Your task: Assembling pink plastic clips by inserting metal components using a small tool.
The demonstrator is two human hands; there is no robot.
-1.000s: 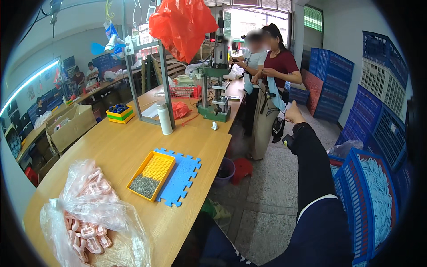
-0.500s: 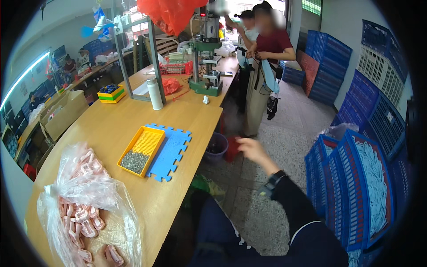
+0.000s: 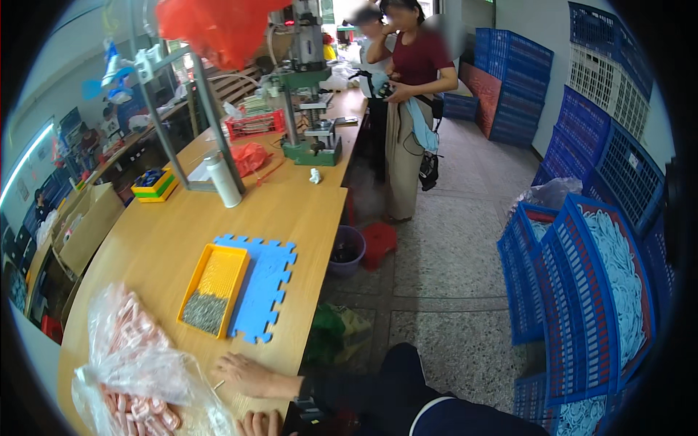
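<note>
My right hand (image 3: 246, 374) lies palm-down on the wooden table, fingers stretched out and apart, just below the yellow tray (image 3: 238, 309). A thin pale sliver (image 3: 219, 385) is beside its fingertips. At the lower edge of the picture my left hand (image 3: 260, 424) shows only its fingers, which are apart on the tabletop with nothing visible in them. To the left of both hands lies a clear plastic bag (image 3: 138, 356) with many pink plastic parts (image 3: 145, 414) in and under it. Small metal pins (image 3: 205, 312) fill the near half of the tray, which partly covers a blue foam mat (image 3: 263, 291).
A white bottle (image 3: 222, 179) and a green bench press (image 3: 313, 145) stand farther up the table (image 3: 291, 211). Beside it on the floor are a purple bucket (image 3: 347, 251) and red stool (image 3: 378, 243). Blue crates (image 3: 574, 312) line the right. Two people stand beyond.
My right hand has come down from over the floor onto the table. My left hand has shifted right, away from the pink parts; the one it touched no longer shows in it. The view has turned.
</note>
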